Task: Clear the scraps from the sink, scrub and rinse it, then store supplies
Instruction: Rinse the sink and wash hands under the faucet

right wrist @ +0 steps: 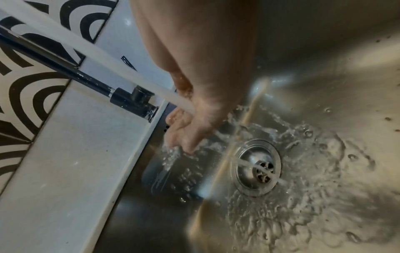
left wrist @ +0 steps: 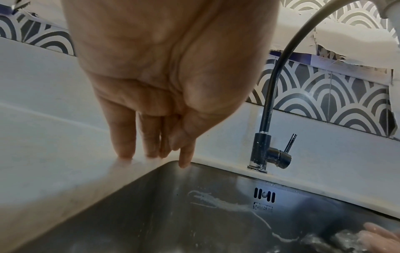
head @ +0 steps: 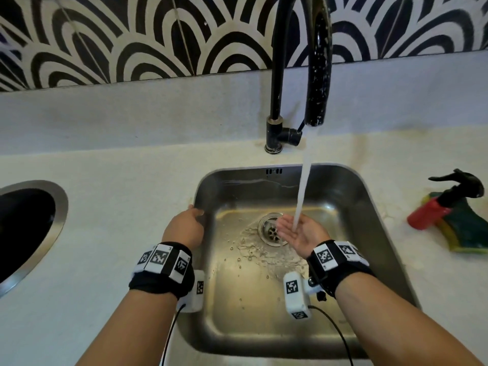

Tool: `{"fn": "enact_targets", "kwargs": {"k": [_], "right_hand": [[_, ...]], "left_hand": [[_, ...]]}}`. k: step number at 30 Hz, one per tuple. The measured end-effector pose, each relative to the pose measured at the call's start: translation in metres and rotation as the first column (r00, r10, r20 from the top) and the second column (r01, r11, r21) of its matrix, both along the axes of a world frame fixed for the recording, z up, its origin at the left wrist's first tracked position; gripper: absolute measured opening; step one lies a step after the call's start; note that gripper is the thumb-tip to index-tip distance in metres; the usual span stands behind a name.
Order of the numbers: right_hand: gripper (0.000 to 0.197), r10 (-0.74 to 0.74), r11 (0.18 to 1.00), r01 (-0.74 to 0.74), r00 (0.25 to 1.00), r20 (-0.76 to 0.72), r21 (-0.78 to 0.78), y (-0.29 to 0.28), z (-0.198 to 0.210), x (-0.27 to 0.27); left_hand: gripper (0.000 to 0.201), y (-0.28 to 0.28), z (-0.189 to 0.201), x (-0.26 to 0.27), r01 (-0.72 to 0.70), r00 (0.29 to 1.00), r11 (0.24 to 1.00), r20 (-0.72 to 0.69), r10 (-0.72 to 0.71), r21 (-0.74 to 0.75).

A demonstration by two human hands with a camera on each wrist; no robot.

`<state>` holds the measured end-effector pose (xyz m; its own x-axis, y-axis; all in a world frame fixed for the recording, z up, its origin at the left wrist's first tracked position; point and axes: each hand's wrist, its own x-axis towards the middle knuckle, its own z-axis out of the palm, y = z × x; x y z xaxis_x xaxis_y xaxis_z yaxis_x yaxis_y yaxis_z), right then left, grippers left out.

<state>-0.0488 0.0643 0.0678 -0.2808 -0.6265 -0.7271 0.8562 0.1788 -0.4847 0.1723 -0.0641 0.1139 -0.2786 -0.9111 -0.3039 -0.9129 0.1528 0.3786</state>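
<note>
Left hand [head: 184,227] flat-fingered on sink [head: 369,207] rim; right hand [head: 301,233] cupped, fingers apart, under water stream [head: 302,191].

My left hand [left wrist: 164,82] is hanging palm toward the camera, its straight fingertips [left wrist: 124,152] resting on the pale countertop [left wrist: 49,154] while my forefinger is touching the rim at the back left corner of the steel sink [left wrist: 164,214]. The black faucet [left wrist: 263,150] is standing behind the basin with its thin lever tilting up to the right, and a pale streak is running across the sink's back wall below the overflow slots [left wrist: 264,197]. In the lower right corner something blurred and pinkish, probably my right hand [left wrist: 376,237], is sitting amid splashing water.
</note>
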Motion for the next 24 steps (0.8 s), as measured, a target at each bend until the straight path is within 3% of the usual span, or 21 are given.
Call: {"fn": "enact_targets", "kwargs": {"k": [9, 13, 16, 18, 21, 24], "right_hand": [[0.034, -0.092, 0.996, 0.092, 0.993, 0.075, 0.010, -0.011, -0.012, 0.013], [0.018, 0.208, 0.978, -0.208, 0.978, -0.005, 0.026, -0.032, -0.007, 0.071], [0.037, 0.469, 0.883, -0.468, 0.883, -0.021, 0.026, -0.052, -0.001, 0.128], [0.034, 0.568, 0.823, -0.566, 0.822, -0.046, 0.041, -0.062, 0.002, 0.156], [0.025, 0.628, 0.778, -0.617, 0.761, -0.162, 0.117, -0.069, 0.000, 0.167], [0.035, 0.559, 0.829, -0.534, 0.797, -0.226, 0.169, -0.067, -0.005, 0.148]], "left_hand": [[0.050, -0.003, -0.002, 0.006, -0.008, 1.000, 1.000, -0.019, 0.008, -0.005], [0.051, -0.005, -0.005, 0.011, 0.031, 0.999, 0.999, -0.013, -0.031, 0.010], [0.050, -0.004, -0.006, 0.013, 0.029, 1.000, 1.000, -0.004, -0.030, -0.011], [0.052, -0.002, -0.005, 0.013, 0.021, 1.000, 1.000, -0.002, -0.021, -0.008], [0.054, 0.001, -0.004, 0.013, 0.021, 1.000, 1.000, -0.004, -0.021, 0.001], [0.054, 0.002, -0.004, 0.012, 0.025, 1.000, 1.000, -0.005, -0.025, -0.007]]}}
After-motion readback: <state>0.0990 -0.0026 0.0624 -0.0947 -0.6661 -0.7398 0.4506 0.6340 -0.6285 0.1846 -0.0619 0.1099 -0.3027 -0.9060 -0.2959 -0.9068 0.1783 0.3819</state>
